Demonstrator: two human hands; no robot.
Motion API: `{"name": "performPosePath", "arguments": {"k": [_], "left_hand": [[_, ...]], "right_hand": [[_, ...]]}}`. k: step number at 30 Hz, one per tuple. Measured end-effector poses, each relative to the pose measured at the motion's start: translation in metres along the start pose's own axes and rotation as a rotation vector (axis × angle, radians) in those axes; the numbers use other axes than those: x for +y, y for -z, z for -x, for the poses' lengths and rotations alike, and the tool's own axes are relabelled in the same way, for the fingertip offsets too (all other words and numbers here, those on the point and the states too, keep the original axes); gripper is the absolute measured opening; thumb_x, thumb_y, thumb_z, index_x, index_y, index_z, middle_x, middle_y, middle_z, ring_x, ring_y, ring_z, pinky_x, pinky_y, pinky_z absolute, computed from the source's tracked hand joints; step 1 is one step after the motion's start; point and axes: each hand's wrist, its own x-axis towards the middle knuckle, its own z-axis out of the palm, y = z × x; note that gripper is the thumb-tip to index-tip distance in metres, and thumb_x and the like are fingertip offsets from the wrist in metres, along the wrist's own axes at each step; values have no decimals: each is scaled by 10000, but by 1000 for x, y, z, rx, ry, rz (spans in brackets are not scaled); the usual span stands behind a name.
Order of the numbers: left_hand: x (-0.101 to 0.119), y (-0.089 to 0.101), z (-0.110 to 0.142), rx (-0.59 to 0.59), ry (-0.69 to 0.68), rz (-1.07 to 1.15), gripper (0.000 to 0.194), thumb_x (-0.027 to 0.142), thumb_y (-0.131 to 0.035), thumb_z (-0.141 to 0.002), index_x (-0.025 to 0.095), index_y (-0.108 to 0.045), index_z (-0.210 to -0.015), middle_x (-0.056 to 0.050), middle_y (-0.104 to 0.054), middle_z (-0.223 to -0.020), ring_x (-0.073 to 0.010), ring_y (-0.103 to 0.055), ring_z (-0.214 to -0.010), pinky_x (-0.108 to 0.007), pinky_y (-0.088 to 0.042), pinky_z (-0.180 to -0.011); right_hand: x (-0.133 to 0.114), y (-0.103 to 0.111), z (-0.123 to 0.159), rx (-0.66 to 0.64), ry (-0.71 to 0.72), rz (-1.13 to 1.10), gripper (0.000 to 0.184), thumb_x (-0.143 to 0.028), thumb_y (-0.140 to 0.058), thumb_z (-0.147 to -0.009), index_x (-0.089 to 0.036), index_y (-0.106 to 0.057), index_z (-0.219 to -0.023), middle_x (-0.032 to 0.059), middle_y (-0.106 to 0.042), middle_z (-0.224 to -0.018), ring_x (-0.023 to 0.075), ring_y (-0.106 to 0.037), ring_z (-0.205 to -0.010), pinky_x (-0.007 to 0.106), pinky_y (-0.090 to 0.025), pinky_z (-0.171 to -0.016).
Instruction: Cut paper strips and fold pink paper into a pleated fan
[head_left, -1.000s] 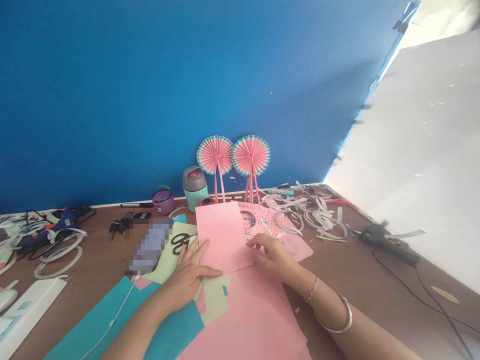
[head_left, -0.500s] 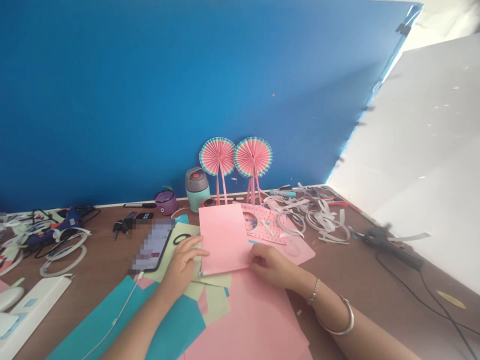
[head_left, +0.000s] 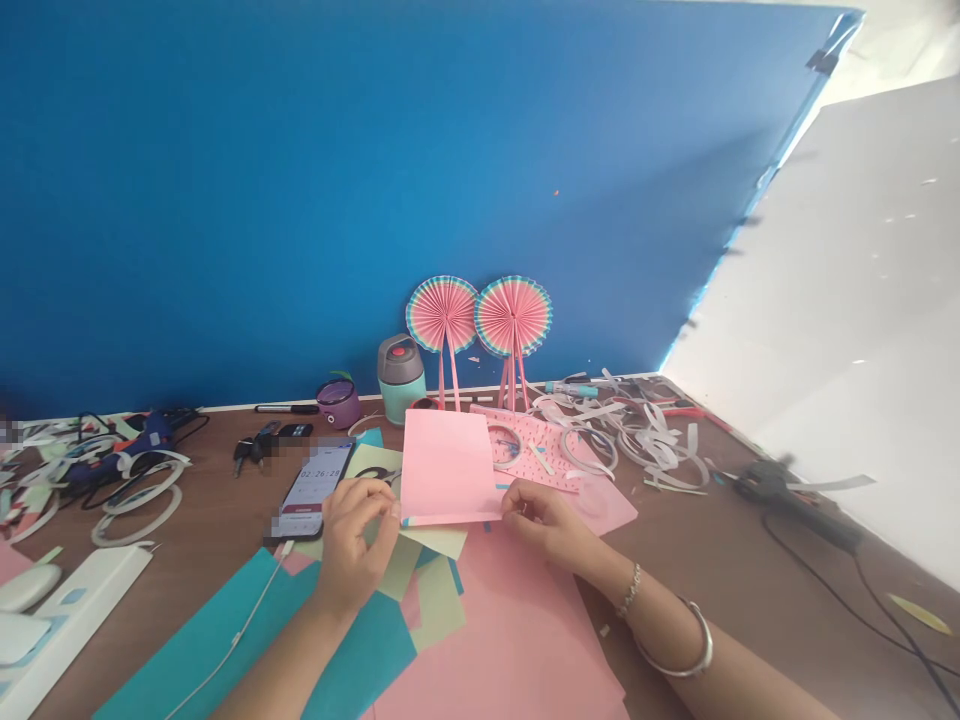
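Note:
A pink sheet of paper (head_left: 448,460) stands between my two hands, with a narrow strip along its near edge bent up. My left hand (head_left: 358,540) pinches that edge at its left corner, where a bit of blue shows. At the right corner, the curled fingers of my right hand (head_left: 541,518) grip the same edge. Beneath lie larger pink sheets (head_left: 517,630), pale green paper pieces (head_left: 440,605) and teal sheets (head_left: 367,650). A pair of scissors (head_left: 373,473) lies partly hidden behind my left hand.
Two pleated pink paper fans (head_left: 514,316) stand against the blue wall. Beside them are a teal flask (head_left: 401,380) and a purple cup (head_left: 338,403). A phone (head_left: 313,488) lies left, near a white power strip (head_left: 75,620). White paper strips (head_left: 660,445) and a glue gun (head_left: 795,500) lie right.
My left hand has gone from fingers spread flat on the sheet to pinching its near left corner. The near edge is now bent up, and the scissors show more.

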Motion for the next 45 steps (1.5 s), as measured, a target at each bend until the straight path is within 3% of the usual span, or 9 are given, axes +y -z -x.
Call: {"name": "performPosePath", "arguments": {"k": [4, 9, 13, 16, 19, 23, 29, 37, 45], "left_hand": [[-4, -1, 0, 26, 47, -9, 203, 256, -474, -889, 218, -500, -691, -21, -577, -780, -209, -519, -840, -364, -340, -776], [-5, 0, -1, -43, -90, -19, 148, 349, -592, -832, 224, -546, -768, -10, -609, -797, -214, -546, -848, -382, -322, -824], [-5, 3, -2, -53, -153, -60, 270, 290, -528, -869, 213, -533, -611, -11, -601, -744, -196, -542, -813, -394, -310, -837], [-6, 3, -3, -185, -140, -70, 348, 261, -475, -895, 206, -496, -552, 11, -569, -639, -157, -520, -695, -365, -337, -795], [-7, 2, -3, -278, -108, -118, 218, 326, -516, -870, 221, -522, -680, 15, -570, -655, -162, -521, -680, -343, -367, -755], [-5, 0, -3, -161, -183, -201, 300, 461, -657, -741, 219, -525, -858, -18, -600, -783, -213, -549, -790, -358, -375, -769], [2, 3, -3, -67, -306, -255, 203, 74, -489, -773, 240, -597, -820, -17, -646, -824, -211, -575, -865, -363, -339, -790], [3, 13, -6, -266, -265, -105, 195, 170, -420, -800, 221, -606, -773, -14, -663, -726, -212, -567, -757, -405, -347, -780], [9, -4, 3, -226, 156, 163, 419, 379, -446, -908, 222, -621, -562, 14, -572, -510, -164, -571, -592, -323, -443, -702]], "right_hand": [[3, 0, -1, 29, -38, -39, 41, -185, -517, -769, -177, -550, -745, -14, -545, -722, 93, -426, -584, 220, -313, -530], [1, 1, -2, 59, -88, -129, 101, -272, -561, -747, -179, -524, -735, -11, -525, -710, 106, -434, -604, 229, -321, -546], [-4, 2, -2, 67, -117, -153, 162, -328, -577, -740, -179, -515, -732, -12, -514, -705, 110, -430, -611, 232, -319, -553], [-4, 2, -2, 78, -117, -156, 171, -336, -577, -742, -178, -513, -731, -14, -508, -705, 109, -426, -615, 231, -319, -556], [-3, 3, -3, 84, -100, -165, 171, -336, -575, -751, -179, -512, -731, -17, -503, -700, 105, -421, -612, 228, -320, -555], [-1, 2, -2, 62, -86, -177, 188, -350, -588, -756, -182, -509, -731, -11, -519, -705, 105, -428, -608, 225, -324, -539], [-1, 2, -3, 97, -95, -182, 123, -289, -573, -725, -181, -516, -715, -13, -519, -706, 108, -431, -618, 232, -333, -564], [0, 7, -6, 244, -134, -244, 111, -287, -543, -712, -189, -491, -711, -35, -483, -673, 94, -410, -562, 228, -334, -540], [1, -4, 0, 62, 44, -89, 37, -220, -535, -775, -184, -541, -771, -1, -572, -749, 109, -459, -625, 229, -350, -562]]}}
